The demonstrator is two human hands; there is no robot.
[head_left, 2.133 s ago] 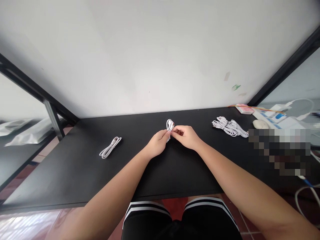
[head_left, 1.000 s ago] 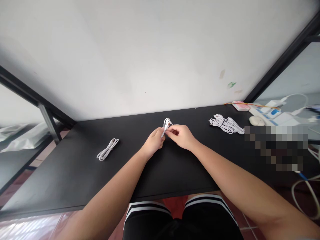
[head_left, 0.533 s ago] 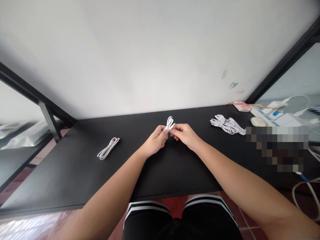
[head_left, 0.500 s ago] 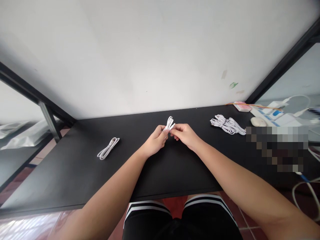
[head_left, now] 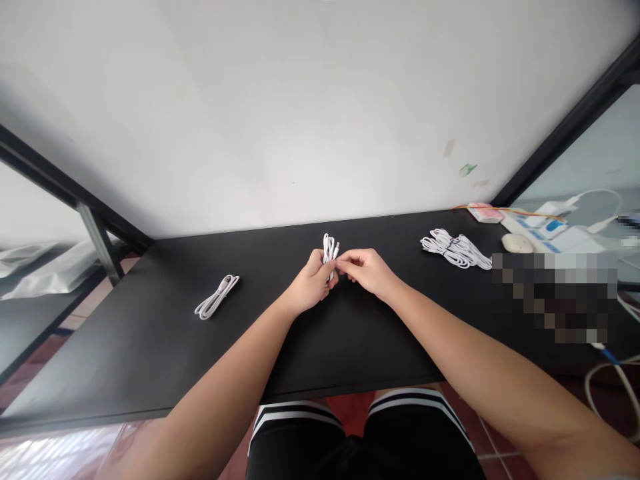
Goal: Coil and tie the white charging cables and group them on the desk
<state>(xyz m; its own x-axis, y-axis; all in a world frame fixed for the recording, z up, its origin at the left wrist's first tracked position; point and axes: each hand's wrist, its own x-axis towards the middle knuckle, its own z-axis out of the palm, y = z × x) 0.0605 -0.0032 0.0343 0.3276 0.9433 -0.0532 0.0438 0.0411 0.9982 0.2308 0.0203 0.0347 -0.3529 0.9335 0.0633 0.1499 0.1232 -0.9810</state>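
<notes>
While both hands pinch it above the worktop (head_left: 350, 333), the white cable bundle (head_left: 329, 249) looks light & floppy. Left hand (head_left: 313, 287) grips its middle, right hand (head_left: 365, 272) pinches just beside; best held mid-coil, w/ loose ends apt to slip.

I think this is a small work room. I see a long black table (head_left: 150, 353) against a plain white wall (head_left: 300, 100), a heap of white cables (head_left: 456, 249) at two o'clock, and a white power strip (head_left: 550, 230) beyond.

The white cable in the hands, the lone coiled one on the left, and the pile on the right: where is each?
held white cable (head_left: 329, 248), head view, on the loops above the fingers.
lone coiled cable (head_left: 217, 305), head view, mid-coil.
cable pile (head_left: 454, 249), head view, centre of the heap.
</notes>
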